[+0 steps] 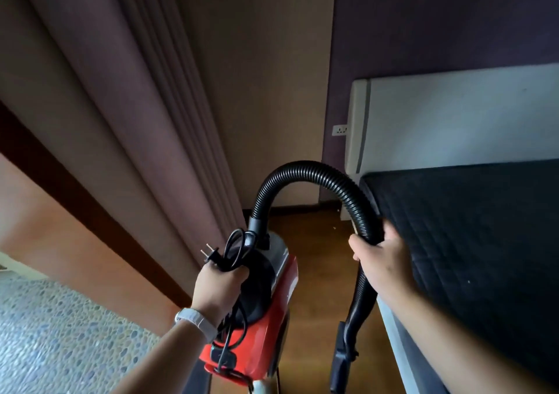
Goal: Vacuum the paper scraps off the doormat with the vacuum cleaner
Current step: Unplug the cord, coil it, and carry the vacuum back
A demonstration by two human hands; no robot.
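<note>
A red and black vacuum cleaner (266,333) hangs in the air in front of me. My left hand (219,287) grips its top handle together with the coiled black power cord and plug (222,256). A ribbed black hose (305,171) arcs up from the cleaner's front and comes down to the right. My right hand (382,260) is closed around the hose. Below that hand the hose runs into a black nozzle (341,360) that hangs near the floor. No doormat or paper scraps are in view.
A bed with a dark quilted cover (472,242) and a pale headboard (453,115) fills the right side. Long curtains (127,121) hang on the left. A wall socket (339,129) sits beside the headboard. Wooden floor (314,260) runs between them; pebble-patterned flooring (54,333) lies lower left.
</note>
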